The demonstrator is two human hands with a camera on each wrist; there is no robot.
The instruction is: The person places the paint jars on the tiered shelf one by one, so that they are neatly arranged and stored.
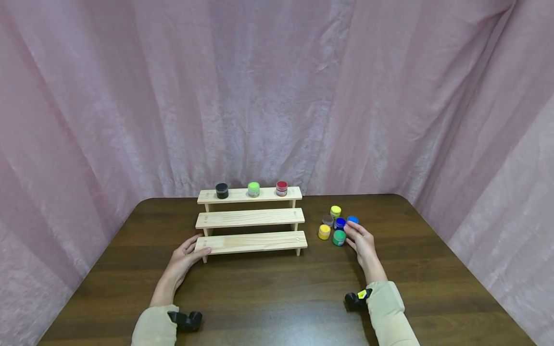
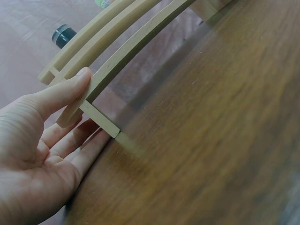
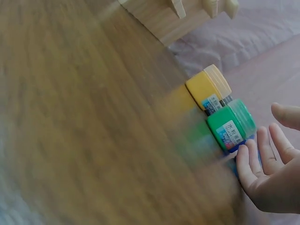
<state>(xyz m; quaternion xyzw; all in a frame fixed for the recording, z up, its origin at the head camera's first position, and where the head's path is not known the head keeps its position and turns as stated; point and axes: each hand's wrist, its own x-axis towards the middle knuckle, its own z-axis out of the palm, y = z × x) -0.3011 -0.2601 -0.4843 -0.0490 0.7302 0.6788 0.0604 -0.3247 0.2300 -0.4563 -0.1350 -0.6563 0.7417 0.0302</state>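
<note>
A three-step wooden display rack [image 1: 251,242] stands left of the table's middle. My left hand [image 1: 181,263] grips the left end of its lowest step, thumb on top and fingers beneath, as the left wrist view shows. On the top step stand a black paint jar [image 1: 222,191], a light green one [image 1: 253,190] and a red one [image 1: 282,189]. My right hand [image 1: 365,244] is at the loose jars on the right, thumb spread from the fingers. Its fingertips are right at a light blue jar [image 1: 352,219] and beside a green jar [image 3: 230,125]. A dark blue jar [image 1: 339,224] sits between these.
A yellow jar [image 1: 335,211], a dark brownish jar [image 1: 327,220] and an orange-yellow jar [image 1: 324,232] complete the cluster right of the rack. The brown wooden table [image 1: 268,298] has rounded far corners. Pink curtains [image 1: 277,96] hang behind it and down both sides.
</note>
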